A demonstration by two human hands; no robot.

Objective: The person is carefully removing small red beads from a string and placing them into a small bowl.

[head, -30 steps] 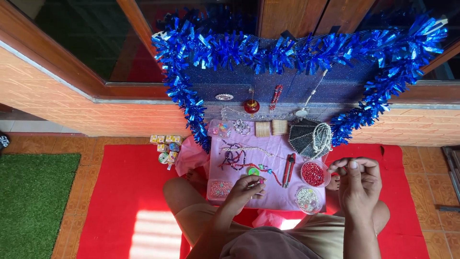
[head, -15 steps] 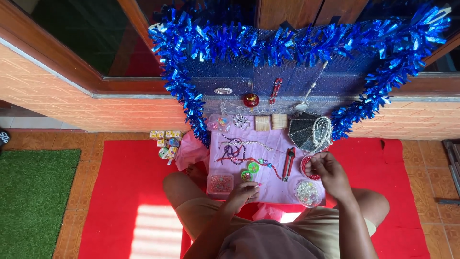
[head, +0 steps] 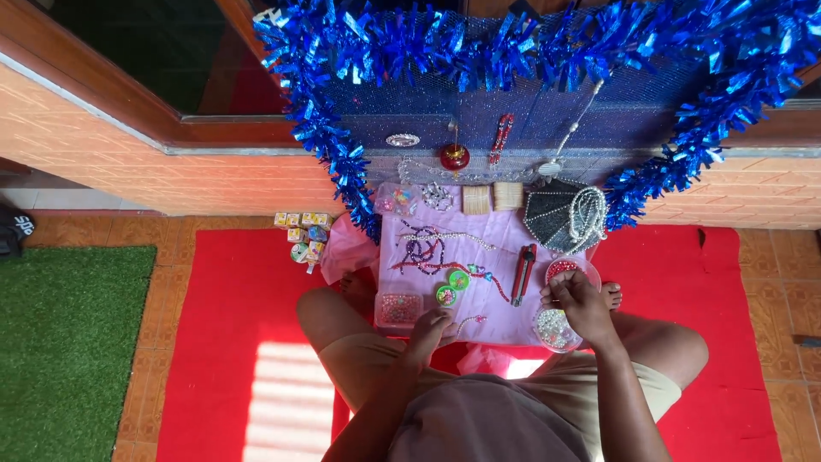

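I sit cross-legged on a red mat (head: 222, 342) before a pink cloth (head: 483, 265) spread with beads. My left hand (head: 430, 329) rests near the cloth's front edge, fingers pinched on a short strand of pale beads (head: 469, 322), beside a clear box of pink beads (head: 399, 309). My right hand (head: 575, 295) hovers between a round dish of red beads (head: 562, 268) and a dish of pale beads (head: 552, 332), its fingertips pinched together; what they hold is too small to see. Red-handled pliers (head: 522, 274) lie just left of that hand.
Bead strings (head: 428, 248) and small round green items (head: 453, 282) lie on the cloth. A dark pad draped with pearl strands (head: 564, 218) is at the back right. Blue tinsel (head: 479, 43) frames a dark board. Small boxes (head: 304, 233) and green turf (head: 64, 342) are left.
My right hand has come down from in front of my chest to the dishes of beads at the cloth's right edge. The left hand has dropped towards the front edge.
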